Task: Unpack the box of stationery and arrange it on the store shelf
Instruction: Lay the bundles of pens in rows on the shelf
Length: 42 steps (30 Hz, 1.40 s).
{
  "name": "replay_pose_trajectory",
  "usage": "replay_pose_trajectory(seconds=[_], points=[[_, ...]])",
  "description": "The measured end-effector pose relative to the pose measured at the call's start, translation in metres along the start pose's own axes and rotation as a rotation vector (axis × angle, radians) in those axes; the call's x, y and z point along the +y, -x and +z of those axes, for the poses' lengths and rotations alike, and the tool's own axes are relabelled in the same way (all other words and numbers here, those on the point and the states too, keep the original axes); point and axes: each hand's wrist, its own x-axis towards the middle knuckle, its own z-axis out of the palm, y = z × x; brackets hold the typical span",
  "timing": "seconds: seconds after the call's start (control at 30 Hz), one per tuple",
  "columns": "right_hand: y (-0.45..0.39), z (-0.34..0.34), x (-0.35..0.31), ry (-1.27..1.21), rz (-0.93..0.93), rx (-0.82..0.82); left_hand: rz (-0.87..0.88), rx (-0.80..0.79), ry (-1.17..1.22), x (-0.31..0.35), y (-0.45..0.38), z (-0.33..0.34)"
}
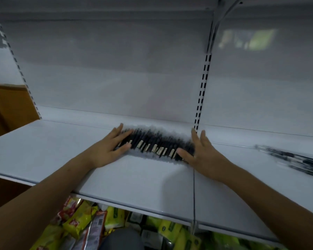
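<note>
I've got left hand (110, 147) and right hand (199, 152) flat, fingers straight, bracketing the pens (156, 144) on the shelf (61, 141). Blurry, probably touching. Squeeze unevenly and they'll roll.

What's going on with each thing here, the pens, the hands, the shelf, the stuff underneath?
Row of pens: lying side by side on the shelf, bracketed by both hands.
Left hand: fingers straight, pressing the row's left end.
Right hand: fingers straight, against the row's right end.
Second pen pile: loose, blurred, farther right.
Shelf: white, mostly bare.
Snack packets: heaped below.
</note>
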Motion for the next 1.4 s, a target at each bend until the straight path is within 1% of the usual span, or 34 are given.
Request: replay_pose_trajectory(seconds=[0.07, 0.13, 0.3, 0.4, 0.47, 0.6, 0.67, 0.8, 0.83, 0.93, 1.0, 1.07, 1.17, 1.23, 1.33, 1.4], points=[[0.009, 0.006, 0.009, 0.084, -0.04, -0.068, 0.0, -0.01, -0.003, -0.001, -0.002, 0.001], [0.004, 0.013, 0.011, 0.171, -0.095, -0.087, 0.004, -0.028, -0.011, 0.0, -0.002, 0.0], [-0.014, 0.007, 0.012, 0.178, -0.125, -0.168, 0.012, -0.069, -0.028, 0.003, -0.001, -0.003], [-0.015, 0.013, 0.018, 0.172, -0.162, -0.129, 0.044, -0.067, -0.025, 0.007, 0.0, -0.005], [-0.014, 0.014, 0.02, 0.14, -0.218, -0.104, 0.07, -0.057, -0.024, 0.008, 0.001, -0.005], [-0.015, 0.012, 0.018, 0.117, -0.301, -0.097, 0.09, -0.055, -0.016, 0.004, -0.001, -0.005], [-0.018, 0.013, 0.017, 0.139, -0.295, -0.09, 0.084, -0.05, -0.023, 0.004, -0.003, -0.004], [-0.027, 0.016, 0.017, 0.183, -0.201, -0.097, 0.076, -0.044, -0.02, 0.004, -0.002, -0.004], [-0.029, 0.016, 0.018, 0.199, -0.221, -0.092, 0.075, -0.042, -0.019, 0.005, -0.002, -0.004], [-0.032, 0.016, 0.016, 0.236, -0.366, -0.053, 0.092, -0.024, -0.055, 0.007, 0.001, -0.004], [-0.035, 0.018, 0.01, 0.257, -0.428, -0.048, 0.124, -0.011, -0.078, 0.009, 0.002, -0.004], [-0.041, 0.021, 0.005, 0.254, -0.445, -0.059, 0.163, 0.002, -0.079, 0.013, 0.003, -0.006], [-0.052, 0.027, 0.001, 0.183, -0.427, -0.056, 0.314, 0.042, -0.136, 0.017, 0.001, -0.008], [-0.055, 0.031, 0.001, 0.148, -0.421, -0.05, 0.402, 0.018, -0.232, 0.016, -0.004, -0.008], [-0.057, 0.037, 0.003, 0.151, -0.425, -0.03, 0.354, -0.08, -0.257, 0.012, -0.011, -0.007], [-0.058, 0.038, 0.004, 0.161, -0.428, -0.017, 0.336, -0.073, -0.236, 0.009, -0.012, -0.005]])
